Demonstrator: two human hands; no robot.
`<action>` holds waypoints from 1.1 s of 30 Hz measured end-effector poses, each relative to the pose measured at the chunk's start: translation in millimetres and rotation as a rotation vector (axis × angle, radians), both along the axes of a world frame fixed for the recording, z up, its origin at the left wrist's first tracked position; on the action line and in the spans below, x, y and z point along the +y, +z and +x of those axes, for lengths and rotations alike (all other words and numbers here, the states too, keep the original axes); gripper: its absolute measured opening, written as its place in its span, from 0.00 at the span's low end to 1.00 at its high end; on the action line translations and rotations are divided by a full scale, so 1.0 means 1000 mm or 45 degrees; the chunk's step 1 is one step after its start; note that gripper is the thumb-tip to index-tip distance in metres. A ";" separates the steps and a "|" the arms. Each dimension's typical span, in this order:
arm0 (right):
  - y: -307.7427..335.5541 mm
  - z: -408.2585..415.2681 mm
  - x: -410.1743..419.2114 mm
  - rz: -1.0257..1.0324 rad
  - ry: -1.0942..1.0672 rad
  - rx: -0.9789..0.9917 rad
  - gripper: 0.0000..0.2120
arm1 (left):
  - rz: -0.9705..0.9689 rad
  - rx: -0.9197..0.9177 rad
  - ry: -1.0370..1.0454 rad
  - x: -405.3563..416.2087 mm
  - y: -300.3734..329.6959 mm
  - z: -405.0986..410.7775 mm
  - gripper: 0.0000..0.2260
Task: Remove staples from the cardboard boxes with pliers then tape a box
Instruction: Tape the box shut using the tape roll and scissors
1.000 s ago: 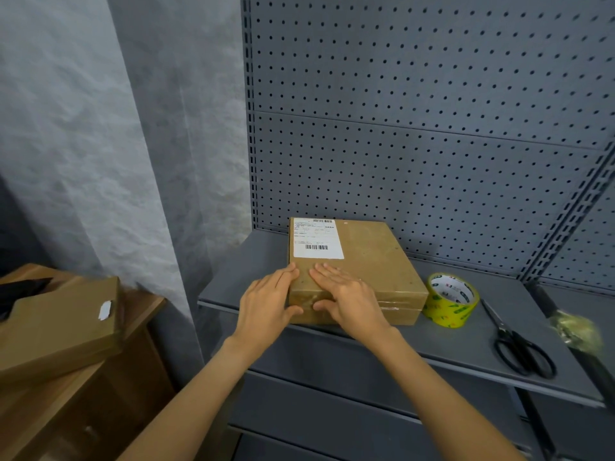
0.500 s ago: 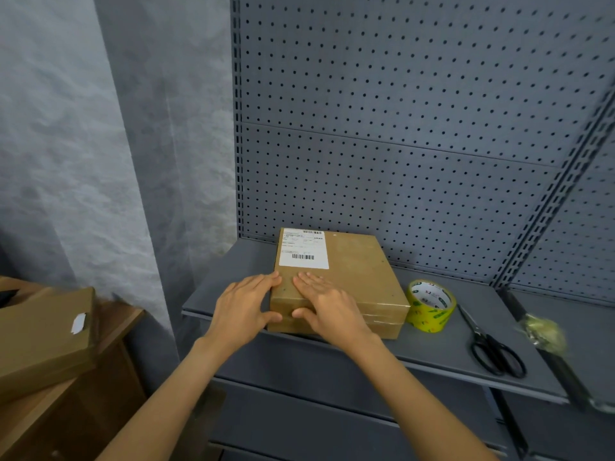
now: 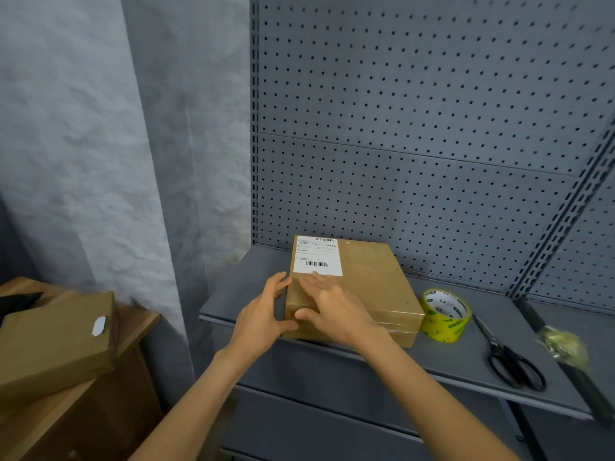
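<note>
Flat brown cardboard box with a white shipping label is lying at the left end of the grey metal shelf. The right hand is pressing flat on its lid, grasping nothing — probably smoothing glossy tape — while the left hand, fingers loosely spread, is bracing its corner. The yellow tape roll is touching the box's right side.

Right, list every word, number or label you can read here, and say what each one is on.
White shipping label on the cardboard box on the shelf: barcodes and lines of print, too small to read.
Yellow tape roll: green lettering on the side and red marks inside the core, too blurred to read.
Small white sticker on the second box at left: no text can be made out.
Nothing else carries writing.
</note>
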State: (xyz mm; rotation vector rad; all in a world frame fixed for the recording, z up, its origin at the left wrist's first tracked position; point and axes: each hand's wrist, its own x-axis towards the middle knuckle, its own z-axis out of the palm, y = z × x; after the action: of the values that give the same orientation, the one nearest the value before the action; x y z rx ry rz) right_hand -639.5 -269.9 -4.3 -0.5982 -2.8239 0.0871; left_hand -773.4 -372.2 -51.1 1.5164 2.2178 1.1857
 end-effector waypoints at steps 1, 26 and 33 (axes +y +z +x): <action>-0.002 -0.004 -0.003 0.027 0.024 -0.009 0.30 | -0.007 -0.001 0.002 0.000 0.000 -0.001 0.43; -0.038 -0.015 -0.015 0.320 0.017 0.454 0.24 | -0.075 0.318 0.058 -0.003 0.011 -0.002 0.34; -0.035 -0.009 -0.015 0.291 0.109 0.467 0.26 | -0.026 0.320 0.025 -0.004 0.006 0.000 0.34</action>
State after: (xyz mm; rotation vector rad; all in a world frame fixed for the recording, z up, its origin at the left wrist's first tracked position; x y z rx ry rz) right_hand -648.0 -285.2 -39.2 -0.3661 -2.4567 -0.0995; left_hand -773.5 -376.2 -44.6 1.7237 2.3969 1.0230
